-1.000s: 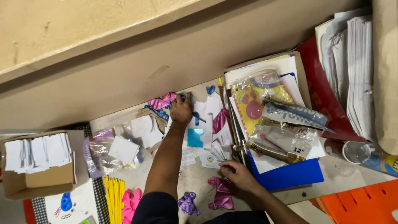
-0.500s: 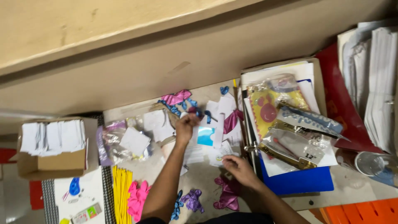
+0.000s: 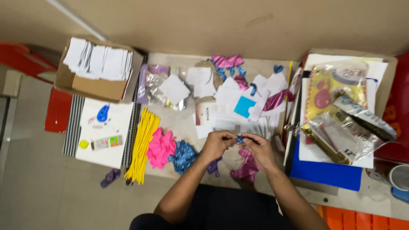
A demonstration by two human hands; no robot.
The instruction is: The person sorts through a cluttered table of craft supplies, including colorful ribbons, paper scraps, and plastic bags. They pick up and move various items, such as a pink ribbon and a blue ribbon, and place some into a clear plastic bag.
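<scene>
My left hand (image 3: 217, 144) and my right hand (image 3: 258, 148) meet over the near middle of the table, both pinching one small blue balloon (image 3: 240, 139) between their fingertips. Under my right wrist lies a magenta balloon piece (image 3: 247, 168). A heap of blue balloons (image 3: 183, 156) and a heap of pink balloons (image 3: 161, 147) sit just left of my left forearm. White paper slips and a blue square card (image 3: 244, 106) lie beyond my hands.
A cardboard box of white cards (image 3: 99, 64) stands at the back left. Yellow sticks (image 3: 142, 142) lie beside a white sheet with small items (image 3: 102, 132). Clear packets (image 3: 341, 115) rest on a blue folder (image 3: 326, 172) at the right. More blue and magenta balloons (image 3: 228, 64) lie at the back.
My left hand has pulled back from the far balloons to join my right hand near the table's front. Both now hold a blue balloon. The camera has tilted further down.
</scene>
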